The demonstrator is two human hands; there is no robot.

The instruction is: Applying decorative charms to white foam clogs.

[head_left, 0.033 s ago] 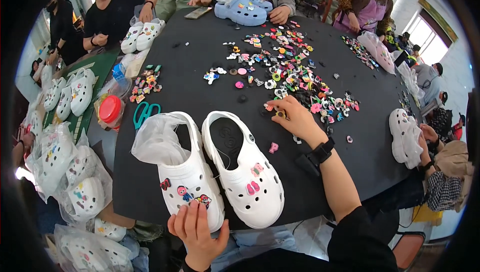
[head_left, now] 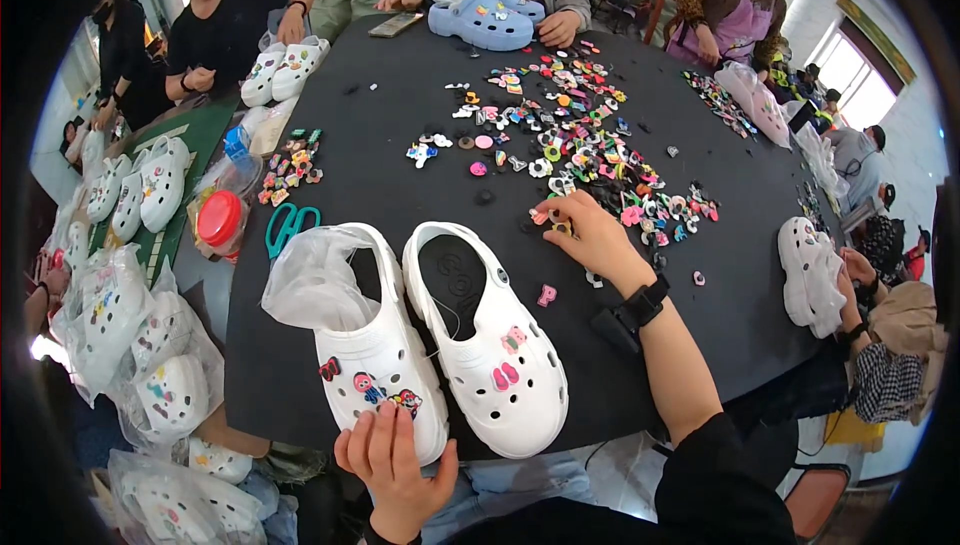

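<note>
Two white clogs [head_left: 497, 375] stand side by side at the near table edge, toes toward me. The right one bears a pink bear charm and a pink slippers charm. On the left clog [head_left: 345, 345] are several charms, and a clear plastic bag [head_left: 318, 280] bulges from its opening. My left hand [head_left: 395, 465] rests on that clog's toe with its fingers stretched out, just below the charms. At the near left side of a loose charm pile [head_left: 600, 145], my right hand [head_left: 597, 240] has thumb and fingers closed around a small yellow-and-dark shoe charm [head_left: 560, 229].
A pink letter charm [head_left: 546, 295] lies right of the clogs. Teal scissors [head_left: 291, 229], a red-lidded jar [head_left: 219, 218] and a charm cluster [head_left: 293, 167] are at left. Blue clogs [head_left: 482, 22] stand across the table before a person. Bagged white clogs [head_left: 172, 385] crowd the left side.
</note>
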